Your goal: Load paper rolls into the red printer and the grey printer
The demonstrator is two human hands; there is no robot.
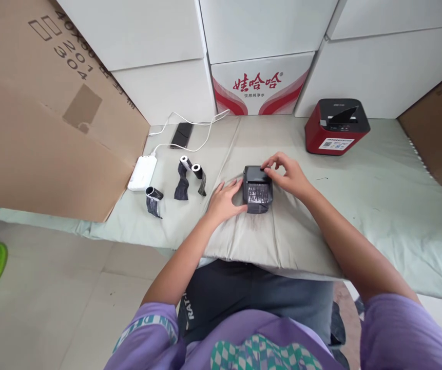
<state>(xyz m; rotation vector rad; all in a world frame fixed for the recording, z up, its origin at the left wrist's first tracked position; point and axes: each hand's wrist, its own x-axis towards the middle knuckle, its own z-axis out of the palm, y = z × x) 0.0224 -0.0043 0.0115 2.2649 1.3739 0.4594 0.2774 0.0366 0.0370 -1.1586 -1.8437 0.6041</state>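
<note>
A small black receipt printer (258, 176) rests on the cloth-covered table, with a darkly printed paper strip (258, 195) hanging over its near side. My left hand (224, 203) grips the printer's left side, thumb at the near corner and fingers reaching along the edge. At the top right, my right hand (284, 172) pinches around the printer's far corner, its fingertips on the lid. To the left lie three small paper rolls with blackened tails: one roll (186, 163), a second roll (196, 171) beside it, and a third roll (154, 193) nearer the edge.
A red and black printer (332, 136) stands at the back right. At the left are a white power bank (142, 173), a white cable (205, 143) and a black phone (181, 135). White boxes (167, 92) line the back; a large cardboard box (51, 128) flanks the left.
</note>
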